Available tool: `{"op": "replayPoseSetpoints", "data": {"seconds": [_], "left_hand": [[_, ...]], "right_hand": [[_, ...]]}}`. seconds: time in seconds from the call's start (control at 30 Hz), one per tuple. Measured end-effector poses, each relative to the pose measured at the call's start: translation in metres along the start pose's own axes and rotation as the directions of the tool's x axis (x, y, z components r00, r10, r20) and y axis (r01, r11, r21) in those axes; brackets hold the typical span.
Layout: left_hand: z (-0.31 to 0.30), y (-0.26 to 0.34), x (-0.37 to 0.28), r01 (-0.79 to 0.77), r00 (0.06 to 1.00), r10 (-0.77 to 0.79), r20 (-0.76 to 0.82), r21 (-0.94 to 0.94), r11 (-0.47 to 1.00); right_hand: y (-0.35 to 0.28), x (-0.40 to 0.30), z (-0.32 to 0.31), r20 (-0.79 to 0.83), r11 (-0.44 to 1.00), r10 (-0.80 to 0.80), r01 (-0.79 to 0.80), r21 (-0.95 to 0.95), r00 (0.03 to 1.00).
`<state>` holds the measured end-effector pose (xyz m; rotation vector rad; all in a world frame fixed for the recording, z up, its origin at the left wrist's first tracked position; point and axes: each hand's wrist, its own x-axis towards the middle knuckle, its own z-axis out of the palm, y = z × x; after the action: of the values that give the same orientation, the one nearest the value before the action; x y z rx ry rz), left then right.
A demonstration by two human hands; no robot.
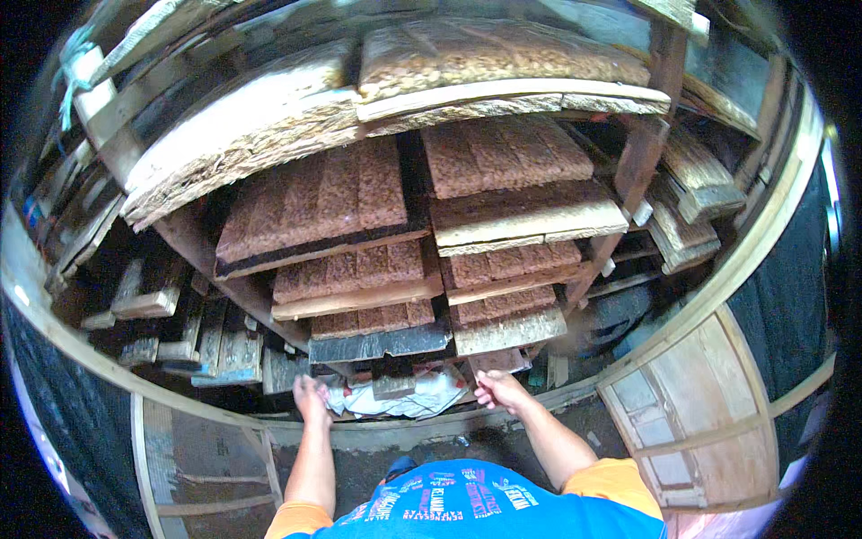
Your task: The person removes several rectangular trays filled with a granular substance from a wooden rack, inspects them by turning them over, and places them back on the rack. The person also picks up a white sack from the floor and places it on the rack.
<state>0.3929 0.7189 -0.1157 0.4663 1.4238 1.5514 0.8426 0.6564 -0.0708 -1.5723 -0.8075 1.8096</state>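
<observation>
My left hand (311, 399) is low before the rack, at the left end of a crumpled white sheet or sack (424, 396). Its fingers are blurred, and I cannot tell whether they grip the white material. To the right of that material, my right hand (500, 393) has its fingers curled; whether something thin is pinched in them is unclear. Above both hands, scored brown slabs that look like tempeh (323, 195) rest on wooden boards. The lowest left board (380, 347) is dark-edged, and the lowest right board (512, 331) is pale.
Wrapped bean slabs (498, 64) lie on the top boards, jutting over the lower tiers. A wooden post (640, 162) stands at the right. More plank ends (225, 357) protrude at the left. A curved-looking wooden rail (680, 333) and a framed panel (700, 404) are nearer me.
</observation>
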Motion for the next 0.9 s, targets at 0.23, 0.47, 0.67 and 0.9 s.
{"op": "replayPoseSetpoints", "data": {"seconds": [0.23,0.47,0.67,0.9], "left_hand": [[0.1,0.215,-0.057,-0.516,0.85,0.511,0.129,0.0,0.857],[0.124,0.251,-0.037,-0.571,0.796,0.574,0.19,-0.08,0.817],[0.122,0.259,-0.051,-0.491,0.851,0.478,0.22,0.005,0.871],[0.109,0.199,-0.094,-0.517,0.832,0.472,0.293,0.1,0.85]], "right_hand": [[0.035,-0.022,-0.024,-0.161,0.994,0.076,-0.088,-0.068,0.984],[0.078,-0.012,-0.036,-0.089,0.979,0.124,-0.107,0.173,0.988],[0.09,-0.016,-0.052,-0.141,0.99,0.137,-0.134,0.033,0.98],[0.081,-0.003,-0.055,-0.073,0.996,0.089,-0.089,-0.006,0.993]]}}
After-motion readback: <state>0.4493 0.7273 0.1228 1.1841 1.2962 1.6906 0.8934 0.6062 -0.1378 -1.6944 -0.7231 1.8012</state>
